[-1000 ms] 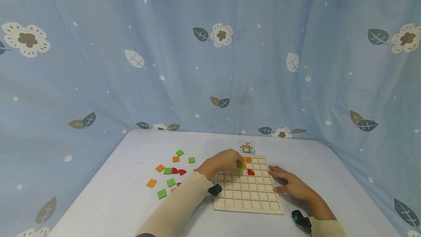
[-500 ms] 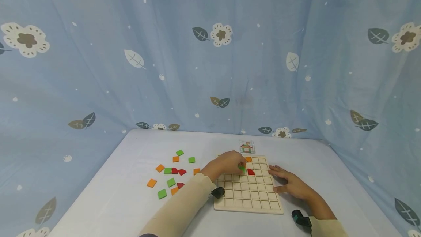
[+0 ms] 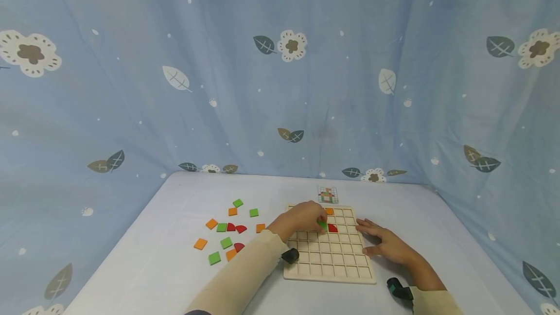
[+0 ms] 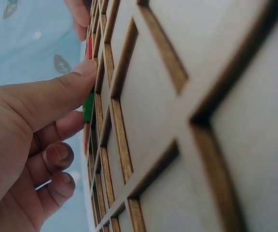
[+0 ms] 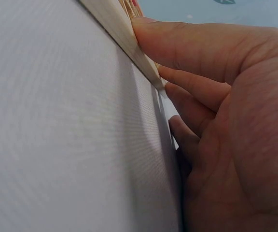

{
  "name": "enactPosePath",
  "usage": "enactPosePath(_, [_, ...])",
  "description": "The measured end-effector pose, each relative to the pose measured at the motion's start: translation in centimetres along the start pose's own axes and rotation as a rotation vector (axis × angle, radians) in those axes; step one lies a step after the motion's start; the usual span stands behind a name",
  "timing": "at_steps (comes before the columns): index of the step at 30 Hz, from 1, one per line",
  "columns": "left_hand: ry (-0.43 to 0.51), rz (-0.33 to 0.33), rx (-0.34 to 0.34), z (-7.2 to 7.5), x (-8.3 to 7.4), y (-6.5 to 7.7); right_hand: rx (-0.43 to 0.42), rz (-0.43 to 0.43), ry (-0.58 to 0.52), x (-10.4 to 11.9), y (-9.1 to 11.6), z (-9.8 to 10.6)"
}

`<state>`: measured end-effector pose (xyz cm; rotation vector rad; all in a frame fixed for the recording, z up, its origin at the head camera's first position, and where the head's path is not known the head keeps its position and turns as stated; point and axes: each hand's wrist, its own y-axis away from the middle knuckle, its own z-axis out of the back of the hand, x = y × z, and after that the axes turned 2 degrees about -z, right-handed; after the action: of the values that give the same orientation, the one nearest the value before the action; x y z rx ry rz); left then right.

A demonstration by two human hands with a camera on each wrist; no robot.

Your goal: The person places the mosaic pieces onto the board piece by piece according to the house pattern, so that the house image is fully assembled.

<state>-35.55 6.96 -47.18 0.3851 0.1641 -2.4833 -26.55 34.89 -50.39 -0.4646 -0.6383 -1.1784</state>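
My left hand (image 3: 303,218) is over the upper part of a wooden grid board (image 3: 329,280). Its thumb and index finger pinch a green square tile (image 4: 88,107) down at the grid, while the other fingers curl loosely. Just right of this tile lies a red quarter-circle piece (image 3: 332,228) in its own cell. Farther up the board is an orange piece (image 3: 329,211), partly bordered by the left hand. My right hand (image 3: 391,246) rests along the board's right side, fingers spread; in the right wrist view its thumb (image 5: 177,43) touches the board's edge.
Loose green tiles (image 3: 226,242), orange tiles (image 3: 200,243) and red quarter-circle pieces (image 3: 241,229) lie scattered on the white table left of the board. Behind the board lies a small pattern card (image 3: 327,195). A blue printed curtain (image 3: 280,86) hangs around the table.
With the green tile between its fingers, my left hand has shifted slightly right and down toward the cell beside the red piece. The right hand keeps its place at the board's edge.
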Motion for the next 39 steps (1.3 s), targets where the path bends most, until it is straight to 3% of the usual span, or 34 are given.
enactPosePath(13, [-0.003, 0.037, 0.007, 0.8, -0.2, 0.9, 0.0, 0.01, -0.01, 0.3, -0.5, 0.1])
enactPosePath(18, [-0.003, 0.045, -0.012, 1.9, -0.1, 2.2, -0.005, -0.008, -0.006, 0.8, -0.9, -0.1])
enactPosePath(25, [-0.095, 0.038, -0.019, 3.0, 0.9, 4.1, -0.002, 0.014, 0.009, 0.6, -0.6, 0.3])
enactPosePath(32, [-0.112, 0.108, 0.016, 3.4, 2.0, 6.2, 0.016, -0.001, -0.036, 0.4, 0.0, 0.2])
enactPosePath(39, [-0.09, 0.174, 0.01, 4.0, 3.4, 8.4, 0.022, 0.009, -0.033, 0.5, 0.4, 0.1])
